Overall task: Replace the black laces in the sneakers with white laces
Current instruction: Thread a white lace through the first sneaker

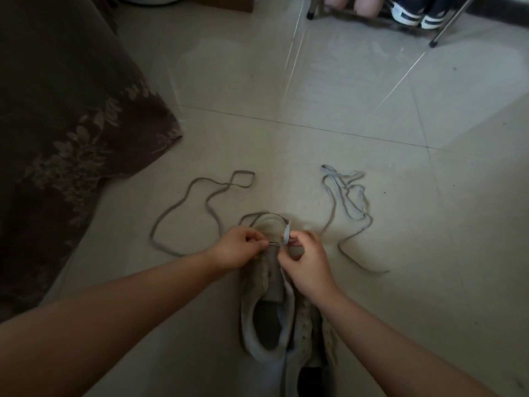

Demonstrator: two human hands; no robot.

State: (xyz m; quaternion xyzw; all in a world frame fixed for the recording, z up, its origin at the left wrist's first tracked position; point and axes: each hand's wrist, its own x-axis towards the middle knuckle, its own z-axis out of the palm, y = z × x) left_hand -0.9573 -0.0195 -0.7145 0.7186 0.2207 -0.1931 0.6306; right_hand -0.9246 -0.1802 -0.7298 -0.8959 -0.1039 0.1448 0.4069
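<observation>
Sneakers, two pale ones, lie side by side on the tiled floor (315, 124) right in front of the person, heels toward the body and toes pointing away, so the long axis of each runs straight out from the knees. The left sneaker (266, 310) is the one being worked on: its mouth gapes open near the bottom of the view, and its toe end sits just under both hands. The right sneaker (312, 333) lies touching it, mostly hidden beneath the right forearm, its eyelet rows bare as far as I can see. The left hand (239, 247) has its fingers curled and pinching something thin at the toe-end eyelets, likely a lace tip, though it is too small to be sure. The right hand (307, 265) pinches a white lace (286, 234) that loops up beside the tongue, just across from the left hand. Both hands meet at the far end of the eyelet rows, equally near, one on each side of the shoe's midline. A darker lace (183, 204) trails off in loops to the left on the floor, and another bundle of lace (347, 196) lies heaped to the right, paler in this dim light. I would judge lacing is only starting at the toe, and will have to work back toward the person along that axis.
</observation>
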